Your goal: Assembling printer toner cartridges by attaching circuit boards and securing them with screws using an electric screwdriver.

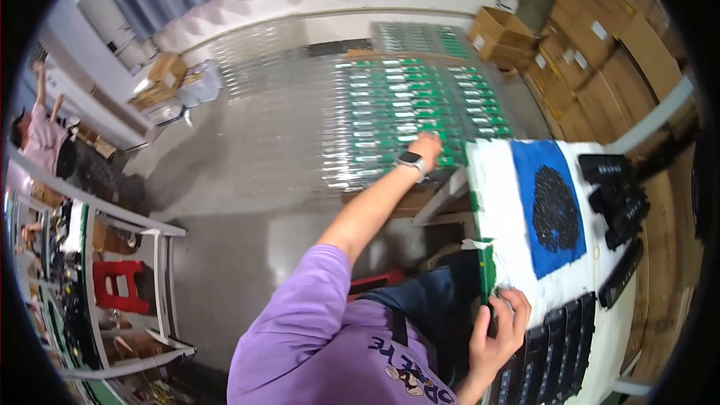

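My left hand (427, 149), with a watch on its wrist, reaches over clear plastic trays (335, 127) filled with rows of green circuit boards (425, 93). Its fingers are drawn together among the boards; what they hold, if anything, is hidden. My right hand (501, 334) is at the near left edge of the white-covered table (495, 180), its fingers bent and apart. Just beside it several long black housings (555, 349) lie side by side. A green strip (487, 266) runs along the table edge above the right fingers.
On the table, a blue cloth (529, 165) bears a heap of small black parts (556, 210); black units (619, 202) lie beyond it. Cardboard boxes (585, 45) stack up at the right. A red stool (120, 286) and another person (41, 139) are at the left.
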{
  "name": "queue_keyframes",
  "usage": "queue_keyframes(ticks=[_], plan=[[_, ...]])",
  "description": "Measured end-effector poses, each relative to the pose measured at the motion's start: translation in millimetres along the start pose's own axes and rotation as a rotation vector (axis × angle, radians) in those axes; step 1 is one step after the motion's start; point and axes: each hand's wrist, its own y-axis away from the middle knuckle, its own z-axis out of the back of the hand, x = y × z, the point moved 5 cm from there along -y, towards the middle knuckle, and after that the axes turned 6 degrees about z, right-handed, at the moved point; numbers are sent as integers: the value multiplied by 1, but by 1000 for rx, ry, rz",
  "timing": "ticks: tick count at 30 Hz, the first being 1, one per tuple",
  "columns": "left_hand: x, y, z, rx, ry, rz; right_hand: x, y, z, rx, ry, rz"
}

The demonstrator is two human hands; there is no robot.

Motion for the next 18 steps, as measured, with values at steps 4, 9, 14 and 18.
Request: queue_keyframes(ticks=[4, 9, 14, 18], plan=[[-10, -6, -2, 89, 11, 166, -6, 1, 1, 9, 20, -42], [-24, 5, 15, 61, 1, 161, -9, 3, 0, 32, 26, -80], [-18, 16, -7, -79, 108, 36, -11, 0, -4, 46, 2, -78], [-13, 11, 7, 1, 191, 38, -12, -3, -5, 52, 6, -71]])
